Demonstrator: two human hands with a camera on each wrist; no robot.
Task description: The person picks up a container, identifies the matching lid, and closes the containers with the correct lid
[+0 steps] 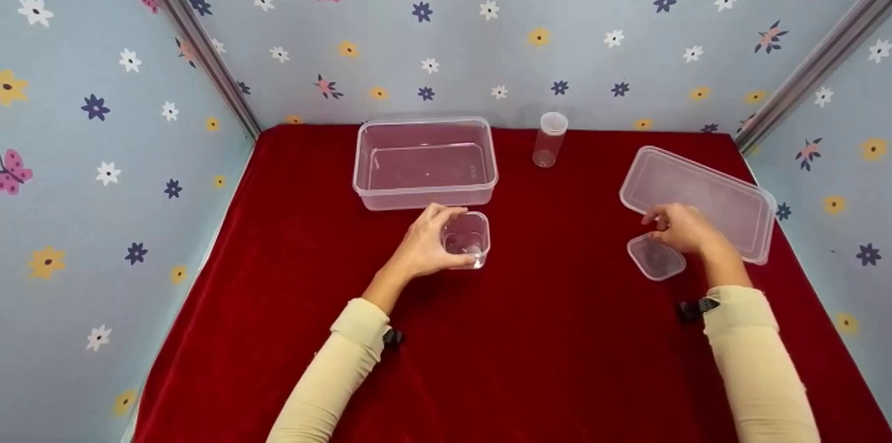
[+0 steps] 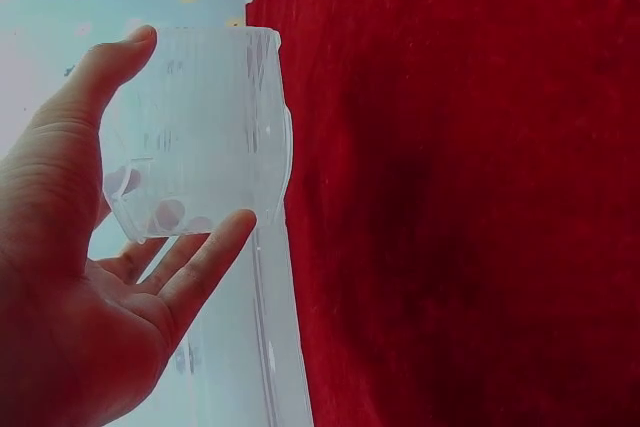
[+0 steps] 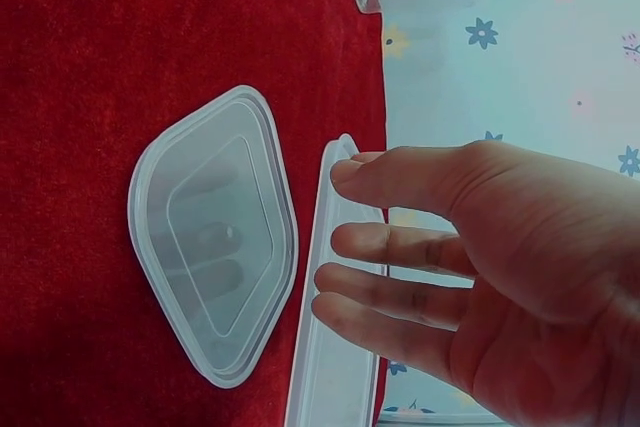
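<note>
- On the red cloth-covered desk [image 1: 529, 359], inside a booth with flowered wallpaper, I see both my hands at work, well apart from each other.
- My left hand [image 1: 425, 248] grips a small clear square container [image 1: 467, 239], thumb on one wall and fingers curled round the other side. From the left wrist view the container [image 2: 195, 132] sits open between thumb and fingers, with my fingertips showing through its wall.
- Just behind that container stands a large clear rectangular tub [image 1: 425, 161], open and without its lid.
- My right hand [image 1: 679, 227] hovers with fingers relaxed and nearly straight, holding nothing. It sits just above a small clear square lid [image 1: 655, 258] lying flat on the cloth.
- In the right wrist view my fingers [image 3: 400, 247] reach over the rim of a large rectangular lid [image 3: 335, 347], with the small lid [image 3: 215, 237] beside them.
- The large lid [image 1: 700, 199] lies near the desk's right edge.
- A small clear capped bottle [image 1: 549, 138] stands upright at the back, right of the tub.
</note>
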